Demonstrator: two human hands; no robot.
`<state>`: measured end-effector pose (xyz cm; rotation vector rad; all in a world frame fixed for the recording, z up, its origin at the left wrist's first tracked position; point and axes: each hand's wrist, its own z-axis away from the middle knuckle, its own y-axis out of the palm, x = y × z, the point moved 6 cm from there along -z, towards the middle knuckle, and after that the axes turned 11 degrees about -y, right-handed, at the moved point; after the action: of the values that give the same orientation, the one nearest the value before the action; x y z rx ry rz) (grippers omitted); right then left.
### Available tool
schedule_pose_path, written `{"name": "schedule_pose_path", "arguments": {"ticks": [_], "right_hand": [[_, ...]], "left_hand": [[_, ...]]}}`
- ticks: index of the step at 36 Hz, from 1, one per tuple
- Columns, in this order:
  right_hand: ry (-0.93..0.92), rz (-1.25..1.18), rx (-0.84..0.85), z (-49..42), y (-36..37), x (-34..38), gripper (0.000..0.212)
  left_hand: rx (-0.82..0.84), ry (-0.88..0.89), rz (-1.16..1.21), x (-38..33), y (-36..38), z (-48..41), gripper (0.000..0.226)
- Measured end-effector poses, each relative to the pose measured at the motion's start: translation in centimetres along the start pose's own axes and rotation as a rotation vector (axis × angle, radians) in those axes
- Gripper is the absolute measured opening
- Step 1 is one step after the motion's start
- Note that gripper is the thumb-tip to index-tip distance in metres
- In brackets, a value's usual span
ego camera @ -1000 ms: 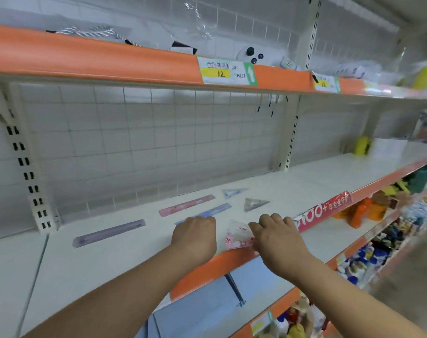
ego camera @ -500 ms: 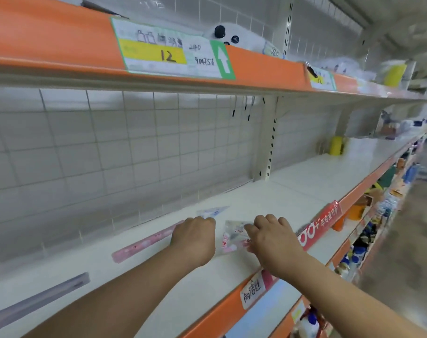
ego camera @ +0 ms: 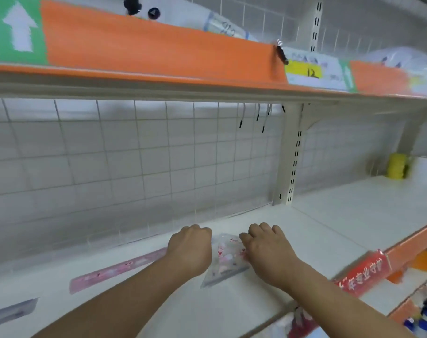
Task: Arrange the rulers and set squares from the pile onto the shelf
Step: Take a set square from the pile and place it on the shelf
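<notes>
Fingers of right hand [ego camera: 268, 254] pinched set square [ego camera: 228, 262]; left hand [ego camera: 190, 247] curled, hold unclear. Flat placement beside ruler [ego camera: 119, 269] at 9 o'clock was advisable.

A person's two hands work at a white store shelf [ego camera: 341, 215], a clear-wrapped set square [ego camera: 228, 259] lying flat between them. The right hand [ego camera: 268, 252] pinches the packet's right edge with curled fingers; the left hand [ego camera: 190, 250], knuckles up and fingers tucked under, meets its left edge, the grip itself hidden. A pink ruler [ego camera: 119, 269] lies on the shelf to the left, one end hidden behind the left hand, and a grey ruler [ego camera: 11, 312] sits farther left, near the front. Behind runs a wire grid panel [ego camera: 110, 167]. Overhead, an orange shelf edge [ego camera: 158, 45] carries a yellow price label [ego camera: 305, 70] reading 12. A red sign [ego camera: 363, 273] hangs at the shelf's front lip.
</notes>
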<state>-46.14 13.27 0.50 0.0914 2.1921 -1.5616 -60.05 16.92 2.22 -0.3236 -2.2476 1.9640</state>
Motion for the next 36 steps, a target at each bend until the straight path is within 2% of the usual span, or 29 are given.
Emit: {"name": "schedule_pose_path", "arguments": {"ticks": [5,15,28,36], "right_hand": [[-0.111,-0.087,0.057,-0.9,1.3,-4.1,0.031],[-0.296,-0.143,0.08,-2.0,4.9,-8.9,0.032],[-0.397,-0.23,0.177,-3.1,7.7,-9.1,0.029],[-0.425,-0.249,0.196,-3.1,8.0,-9.3,0.031]], "left_hand": [[0.0,-0.084,-0.01,-3.2,0.5,-1.8,0.019],[-0.005,-0.278,-0.03,-6.9,1.3,-2.9,0.021],[0.01,-0.418,-0.052,-6.5,1.6,-2.3,0.024],[0.024,-0.423,-0.059,-6.9,1.8,-2.4,0.025]]}}
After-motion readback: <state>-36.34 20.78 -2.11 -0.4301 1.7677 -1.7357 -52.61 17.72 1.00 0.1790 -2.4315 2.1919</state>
